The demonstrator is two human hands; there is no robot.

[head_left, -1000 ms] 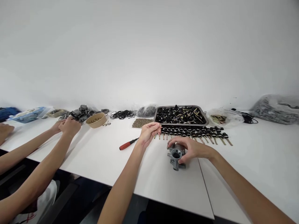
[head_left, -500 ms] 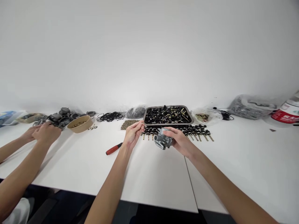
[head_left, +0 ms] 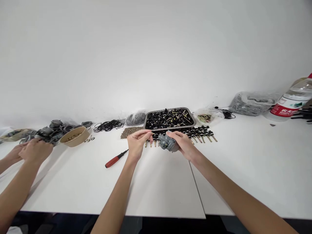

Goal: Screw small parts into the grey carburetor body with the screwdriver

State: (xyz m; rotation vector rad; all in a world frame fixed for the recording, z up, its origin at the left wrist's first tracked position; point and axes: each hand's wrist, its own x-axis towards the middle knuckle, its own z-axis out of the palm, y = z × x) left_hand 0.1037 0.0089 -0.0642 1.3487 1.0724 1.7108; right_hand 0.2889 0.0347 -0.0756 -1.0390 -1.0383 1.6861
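Observation:
My right hand (head_left: 185,146) is wrapped round a grey metal carburetor (head_left: 167,143), held tilted above the white table (head_left: 161,188). Close to its left side, my left hand (head_left: 136,144) is closed in a pinch. A tiny brass-coloured tip (head_left: 153,133) shows at those fingertips, too small to name. Behind both hands lies a row of black-topped parts with brass stems (head_left: 203,133). Left of my left forearm is a screwdriver (head_left: 113,161) with a red handle, its tip partly hidden by the arm.
A metal tray (head_left: 145,122) of black and brass parts stands behind the row. Small brass pieces (head_left: 130,131), black rubber rings (head_left: 108,125) and a tan bowl (head_left: 78,140) lie leftward. A co-worker's hands (head_left: 36,151) work at far left. A bottle (head_left: 290,104) stands right.
The carburetor has turned in my right hand. My left hand has rotated, its pinched fingertips now nearer the carburetor's side. The whole view has shifted, showing more of the bottle.

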